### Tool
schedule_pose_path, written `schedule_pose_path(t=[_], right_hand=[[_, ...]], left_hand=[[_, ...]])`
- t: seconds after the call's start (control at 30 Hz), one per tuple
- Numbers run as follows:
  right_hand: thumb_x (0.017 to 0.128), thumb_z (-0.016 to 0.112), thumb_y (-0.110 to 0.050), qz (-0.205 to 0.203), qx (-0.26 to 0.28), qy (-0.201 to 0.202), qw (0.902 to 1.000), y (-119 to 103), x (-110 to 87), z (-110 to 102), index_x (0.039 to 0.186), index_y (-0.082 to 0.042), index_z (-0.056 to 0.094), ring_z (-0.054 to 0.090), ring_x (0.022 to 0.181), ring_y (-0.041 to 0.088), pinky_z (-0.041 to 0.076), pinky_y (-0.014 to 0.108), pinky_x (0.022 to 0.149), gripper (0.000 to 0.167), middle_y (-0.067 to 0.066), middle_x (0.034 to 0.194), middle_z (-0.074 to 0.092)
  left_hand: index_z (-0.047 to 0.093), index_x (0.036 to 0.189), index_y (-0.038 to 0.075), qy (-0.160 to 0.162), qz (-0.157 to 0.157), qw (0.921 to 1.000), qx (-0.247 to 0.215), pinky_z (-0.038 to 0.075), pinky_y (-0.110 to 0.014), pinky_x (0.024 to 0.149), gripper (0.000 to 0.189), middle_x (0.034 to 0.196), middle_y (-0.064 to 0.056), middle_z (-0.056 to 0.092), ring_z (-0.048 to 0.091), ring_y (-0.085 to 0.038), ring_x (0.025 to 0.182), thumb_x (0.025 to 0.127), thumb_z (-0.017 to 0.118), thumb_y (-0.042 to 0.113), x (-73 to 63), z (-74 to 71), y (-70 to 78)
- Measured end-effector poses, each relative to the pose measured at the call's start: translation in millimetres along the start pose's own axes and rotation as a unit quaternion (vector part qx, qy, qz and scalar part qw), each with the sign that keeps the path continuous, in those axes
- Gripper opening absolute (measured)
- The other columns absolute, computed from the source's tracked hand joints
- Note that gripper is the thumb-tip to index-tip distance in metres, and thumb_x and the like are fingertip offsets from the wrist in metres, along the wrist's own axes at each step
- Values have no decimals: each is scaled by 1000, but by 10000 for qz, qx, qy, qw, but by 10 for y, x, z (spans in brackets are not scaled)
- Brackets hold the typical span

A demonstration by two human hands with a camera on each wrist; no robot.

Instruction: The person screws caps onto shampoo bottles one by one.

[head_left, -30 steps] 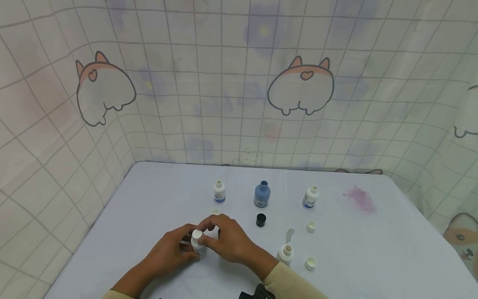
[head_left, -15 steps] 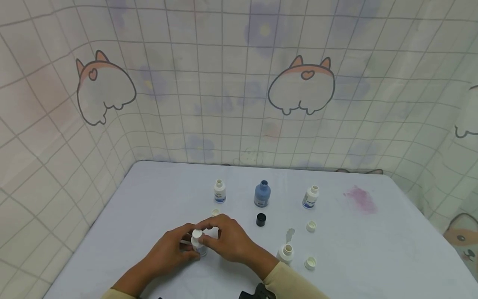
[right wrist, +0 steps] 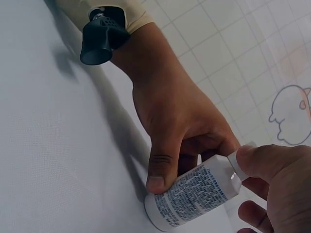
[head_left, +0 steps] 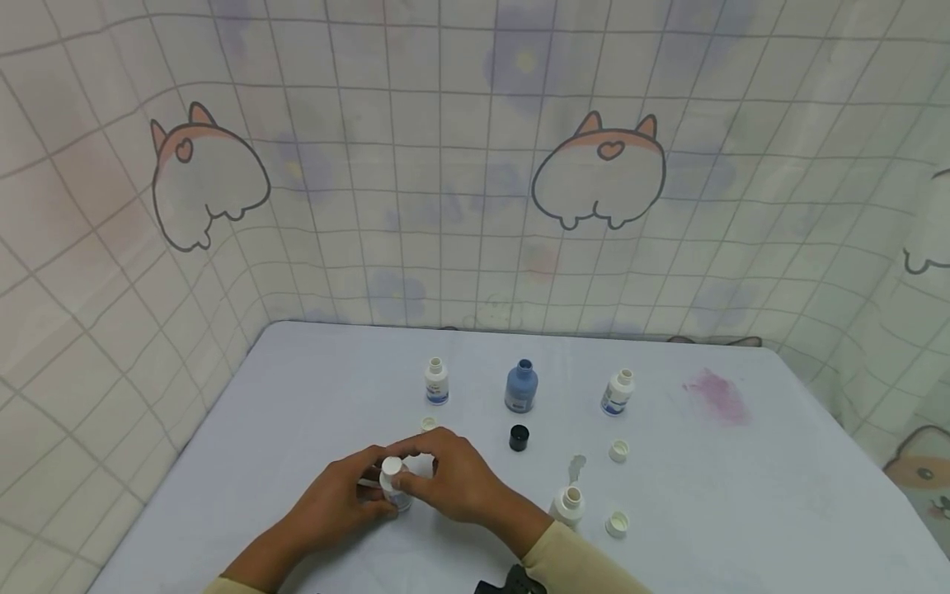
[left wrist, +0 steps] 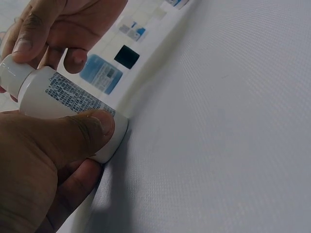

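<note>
A small white bottle [head_left: 397, 494] stands at the left front of the table, its printed label showing in both wrist views. My left hand [head_left: 337, 505] grips its body, with the left thumb [left wrist: 92, 128] pressed along the label near the base. On top of the bottle sits a white cap [head_left: 392, 467]. My right hand [head_left: 458, 480] pinches that cap; the right thumb [right wrist: 260, 160] lies against its side in the right wrist view. The far side of the bottle is hidden by my fingers.
Uncapped bottles stand behind: white [head_left: 436, 383], blue [head_left: 521, 389], white [head_left: 618, 393]. Another open white bottle [head_left: 567, 505] is beside my right forearm. Loose caps include a black cap [head_left: 519, 438] and white caps [head_left: 618, 450]. A grey smear [head_left: 576, 467] and pink stain [head_left: 717, 396] mark the tabletop.
My right thumb and index finger have shifted very slightly around the cap. The bottle and my left hand stay in the same place.
</note>
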State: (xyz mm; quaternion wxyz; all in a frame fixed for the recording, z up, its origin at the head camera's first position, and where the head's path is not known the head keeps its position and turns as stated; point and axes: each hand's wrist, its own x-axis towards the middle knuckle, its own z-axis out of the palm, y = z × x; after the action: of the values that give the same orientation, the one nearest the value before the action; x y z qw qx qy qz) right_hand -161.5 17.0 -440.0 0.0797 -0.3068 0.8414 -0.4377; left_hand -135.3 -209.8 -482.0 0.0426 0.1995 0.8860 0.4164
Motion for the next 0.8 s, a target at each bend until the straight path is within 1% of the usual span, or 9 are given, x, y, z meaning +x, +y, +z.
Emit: schedule_pose_path(t=[0.07, 0.23, 0.3, 0.4, 0.5, 0.57, 0.67, 0.8], right_hand=[[94, 78, -31, 0, -43, 34, 10000, 1, 6, 3, 124, -30, 73, 57, 108, 2, 52, 24, 83, 31, -23, 116, 65], [91, 81, -35, 177, -20, 148, 9997, -12, 23, 20, 113, -30, 74, 58, 101, 5, 51, 28, 87, 24, -23, 105, 64], [90, 81, -36, 247, 13, 146, 9996, -19, 27, 25, 111, -30, 73, 58, 100, 6, 51, 29, 87, 24, -23, 102, 63], [90, 81, -36, 281, 29, 93, 9996, -18, 22, 21, 116, -31, 73, 57, 102, 5, 51, 28, 87, 27, -24, 106, 64], [92, 79, -33, 198, 39, 12, 9998, -9, 13, 12, 124, -32, 72, 57, 107, 3, 52, 26, 83, 32, -24, 114, 65], [93, 78, -31, 147, 43, -12, 9999, -4, 10, 7, 126, -32, 72, 57, 109, 3, 52, 25, 82, 33, -23, 116, 65], [93, 79, -31, 161, -9, 37, 9999, -1, 16, 12, 121, -31, 74, 57, 106, 1, 52, 25, 83, 29, -23, 113, 65], [90, 81, -34, 251, -102, 126, 9996, -4, 31, 24, 113, -30, 74, 57, 101, 3, 52, 28, 87, 24, -24, 106, 64]], left_hand=[[61, 129, 19, 7, -12, 10000, -7, 59, -23, 82, 57, 116, 4, 70, 69, -11, 101, 79, 90, 13, -2, -3, 8], [62, 128, 21, 30, 44, 9999, -108, 59, -23, 82, 57, 116, 4, 70, 69, -13, 102, 79, 90, 13, -4, 1, 22], [62, 128, 21, 37, 83, 9999, -130, 59, -24, 82, 57, 116, 3, 70, 69, -13, 102, 79, 90, 14, -5, 3, 23], [62, 128, 19, 38, 129, 9999, -87, 59, -23, 83, 56, 116, 2, 70, 69, -15, 103, 80, 90, 13, -1, 6, 21], [61, 129, 17, 31, 136, 9999, -23, 59, -22, 83, 56, 116, 2, 69, 69, -16, 104, 80, 89, 12, 0, 5, 17], [61, 129, 17, 21, 120, 9999, -21, 59, -22, 83, 56, 116, 2, 69, 69, -15, 104, 81, 89, 11, 0, 3, 15], [61, 128, 18, 18, 92, 9999, -100, 59, -23, 83, 55, 114, 2, 70, 69, -15, 103, 80, 89, 9, 0, 6, 11], [62, 128, 18, 0, 59, 9999, -156, 59, -23, 83, 56, 113, 3, 70, 69, -14, 103, 80, 89, 8, 4, 11, 10]])
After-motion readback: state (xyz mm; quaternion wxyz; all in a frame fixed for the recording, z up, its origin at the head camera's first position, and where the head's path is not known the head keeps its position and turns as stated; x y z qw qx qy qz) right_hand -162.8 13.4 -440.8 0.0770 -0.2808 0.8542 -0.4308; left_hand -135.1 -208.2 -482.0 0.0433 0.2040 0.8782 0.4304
